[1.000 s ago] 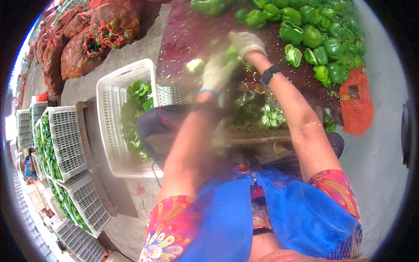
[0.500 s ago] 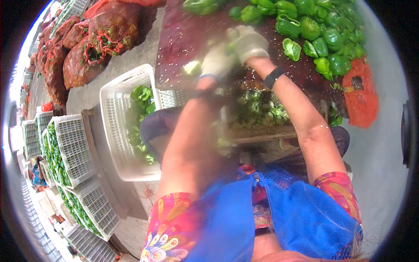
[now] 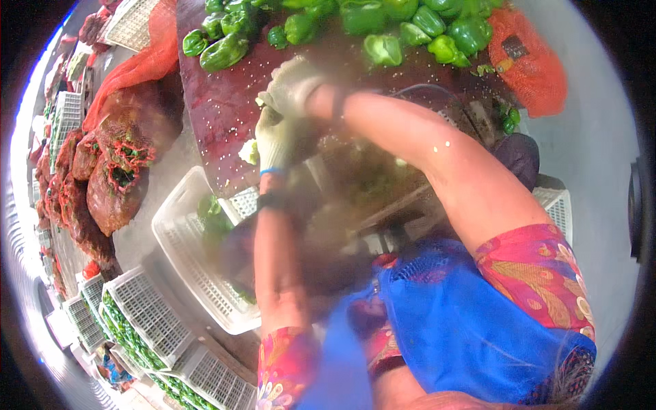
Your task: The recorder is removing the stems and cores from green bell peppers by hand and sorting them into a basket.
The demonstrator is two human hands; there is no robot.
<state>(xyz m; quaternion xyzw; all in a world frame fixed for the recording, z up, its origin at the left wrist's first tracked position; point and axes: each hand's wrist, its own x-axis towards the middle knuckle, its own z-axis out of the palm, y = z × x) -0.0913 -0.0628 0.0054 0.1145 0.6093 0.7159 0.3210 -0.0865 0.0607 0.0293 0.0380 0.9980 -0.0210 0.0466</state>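
My left hand (image 3: 275, 140), in a pale knit glove with a blue cuff edge, is raised over the dark red tabletop (image 3: 213, 116) with its fingers curled. Against it, just beyond, my right hand (image 3: 292, 83) in a matching glove bends across from the right, its fingers closed too. Whatever they hold between them is hidden and blurred. A whitish-green pepper core (image 3: 250, 152) shows at the left hand's outer side. Whole green bell peppers (image 3: 365, 17) are heaped along the far side, with a cut-open green pepper (image 3: 383, 50) at the heap's near edge.
Below the table's left corner stands a white plastic crate (image 3: 188, 236) with green pieces inside. Full red mesh sacks (image 3: 119, 195) lie at the left. Stacked crates (image 3: 147, 311) with green peppers stand lower left. An orange mesh bag (image 3: 536, 68) hangs at the right edge.
The view has swung, so table and peppers sit further left and higher. My hands have come to the left of the picture, the right forearm now stretching across it.
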